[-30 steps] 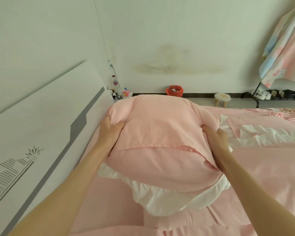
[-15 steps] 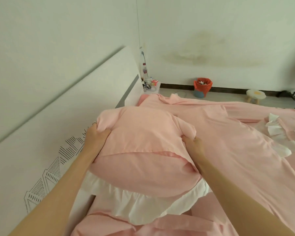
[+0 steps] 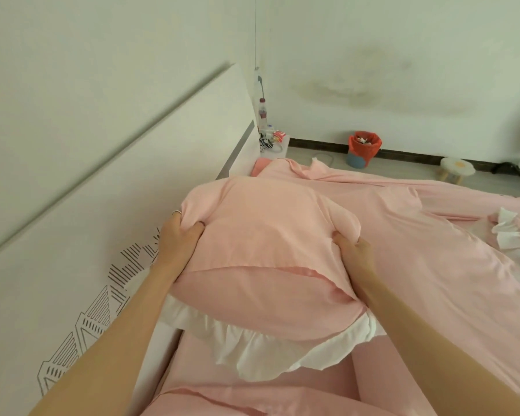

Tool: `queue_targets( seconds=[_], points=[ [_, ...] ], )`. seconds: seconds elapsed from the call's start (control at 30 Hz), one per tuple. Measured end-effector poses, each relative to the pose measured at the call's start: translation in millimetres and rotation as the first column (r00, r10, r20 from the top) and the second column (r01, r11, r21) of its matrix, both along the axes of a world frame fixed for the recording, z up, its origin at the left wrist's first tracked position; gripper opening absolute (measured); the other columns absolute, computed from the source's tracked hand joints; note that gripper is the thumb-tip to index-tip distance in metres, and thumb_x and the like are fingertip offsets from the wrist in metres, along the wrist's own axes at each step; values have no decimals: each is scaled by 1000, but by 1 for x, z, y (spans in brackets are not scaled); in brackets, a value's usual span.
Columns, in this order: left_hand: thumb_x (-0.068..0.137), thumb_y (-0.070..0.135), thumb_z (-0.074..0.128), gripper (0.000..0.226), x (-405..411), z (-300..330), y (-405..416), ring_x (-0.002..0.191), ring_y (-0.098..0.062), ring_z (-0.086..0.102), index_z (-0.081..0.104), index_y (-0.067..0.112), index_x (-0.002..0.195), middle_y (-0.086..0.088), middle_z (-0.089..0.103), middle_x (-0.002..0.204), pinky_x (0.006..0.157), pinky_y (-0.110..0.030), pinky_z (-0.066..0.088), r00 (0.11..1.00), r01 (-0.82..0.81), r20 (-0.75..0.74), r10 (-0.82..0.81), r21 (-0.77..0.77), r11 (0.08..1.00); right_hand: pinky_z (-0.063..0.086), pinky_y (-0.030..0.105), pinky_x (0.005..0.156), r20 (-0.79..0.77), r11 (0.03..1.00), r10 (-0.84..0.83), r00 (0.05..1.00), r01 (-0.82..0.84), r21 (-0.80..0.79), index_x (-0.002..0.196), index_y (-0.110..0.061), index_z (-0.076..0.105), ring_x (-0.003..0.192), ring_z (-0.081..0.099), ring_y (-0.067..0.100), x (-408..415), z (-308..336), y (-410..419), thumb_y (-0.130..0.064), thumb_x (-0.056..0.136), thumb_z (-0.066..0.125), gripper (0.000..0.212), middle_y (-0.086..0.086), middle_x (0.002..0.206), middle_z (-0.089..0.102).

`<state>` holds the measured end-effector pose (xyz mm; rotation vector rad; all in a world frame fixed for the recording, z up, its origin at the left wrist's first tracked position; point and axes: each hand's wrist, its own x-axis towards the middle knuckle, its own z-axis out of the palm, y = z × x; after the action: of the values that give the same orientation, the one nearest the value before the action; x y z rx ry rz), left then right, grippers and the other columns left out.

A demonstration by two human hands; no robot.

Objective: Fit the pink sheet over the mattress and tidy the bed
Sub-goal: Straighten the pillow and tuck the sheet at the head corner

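A pale room with a stained wall (image 3: pixel 357 91) stood behind the bed, and a white headboard (image 3: pixel 108 223) with a line drawing ran along the bed's left edge. Beyond the bed's far edge a red-lined bin (image 3: pixel 363 148) and a small stool (image 3: pixel 455 172) sat on the floor, and a bottle (image 3: pixel 262 112) stood on the little stand in the far left corner.

The pink sheet (image 3: pixel 433 265) lay spread over the mattress, rumpled toward the far edge and not yet smooth. On it, against the headboard side, was a pink pillow (image 3: pixel 261 253) with a white frill (image 3: pixel 267 349) hanging from its near end. The left hand (image 3: pixel 177 238) was clenched on the pillow's left side, thumb pressed into the cloth, a ring on one finger. The right hand (image 3: pixel 353 250) was clenched on the opposite side, the fabric bunched over its fingers.

The step in hand looked like seating this pillow at the head of the bed. To do it well, both grips should stay level so the pillow goes down square to the headboard, not skewed. It should be lowered, not dropped, so the sheet beneath is not dragged into new folds. The frill would then want tugging flat, since it was crumpled under the near end. A second frilled piece (image 3: pixel 511 235) lay toward the bed's right edge and would probably need the same care.
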<state>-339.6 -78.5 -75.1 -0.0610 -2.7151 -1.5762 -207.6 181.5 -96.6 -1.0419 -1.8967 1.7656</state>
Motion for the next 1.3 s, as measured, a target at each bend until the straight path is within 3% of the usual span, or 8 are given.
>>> queue_targets(
  seconds=[0.13,0.27,0.4,0.63,0.87,1.0,1.17,1.3],
  points=[
    [86,27,57,46,4,-67,-27,117,-28,51,49,11,128,-6,54,125,98,-37,40,985,-8,170,18,-60,998,45,34,88,141,989,94,986,-75,-130,123,-9,55,104,57,21,-6,-68,-5,-39,86,61,48,3,118,61],
    [90,12,52,53,7,-148,-42,124,-28,47,34,11,140,-7,49,131,91,-30,36,907,58,422,5,-135,989,44,34,92,284,927,253,925,-147,-346,134,-15,48,110,57,21,-3,-161,-16,-48,82,64,64,0,126,58],
    [80,20,57,54,27,-230,-64,105,-24,56,41,15,132,-5,56,124,91,-37,47,794,185,605,-57,-151,971,49,34,87,408,898,316,856,-131,-420,136,-13,44,106,59,22,27,-245,-36,-44,86,61,61,4,128,56],
    [67,40,58,71,36,-282,-76,107,-31,58,35,26,132,-4,58,120,84,-37,49,849,141,528,15,-254,957,36,39,109,508,948,278,815,-147,-282,144,-10,33,130,45,27,39,-301,-37,-51,85,59,77,6,143,43],
    [65,58,69,87,40,-303,-101,109,-34,57,42,6,128,-16,57,125,89,-39,49,721,61,670,176,-315,947,38,34,103,524,879,334,784,-59,-473,135,-13,45,121,52,25,45,-314,-38,-64,66,71,90,-1,131,53],
    [80,38,70,59,36,-279,-104,100,-29,56,46,8,125,-9,55,113,81,-37,46,771,-87,607,191,-197,977,42,40,104,443,823,402,801,-104,-558,131,-23,50,110,59,22,35,-294,-40,-79,54,66,96,-1,124,61],
    [85,25,67,27,63,-277,-127,84,-25,58,55,8,103,-10,60,94,63,-31,45,737,-52,662,137,-147,988,35,38,108,557,942,244,794,-57,-332,140,-9,39,128,46,29,60,-311,-72,-60,83,53,77,8,141,47],
    [79,24,72,39,81,-282,-129,66,-23,60,59,-4,102,-13,63,80,53,-28,47,698,-106,706,122,-66,992,35,39,108,608,957,218,763,-44,-287,140,-7,37,129,44,31,75,-318,-79,-59,84,51,79,12,141,47]
  ],
)
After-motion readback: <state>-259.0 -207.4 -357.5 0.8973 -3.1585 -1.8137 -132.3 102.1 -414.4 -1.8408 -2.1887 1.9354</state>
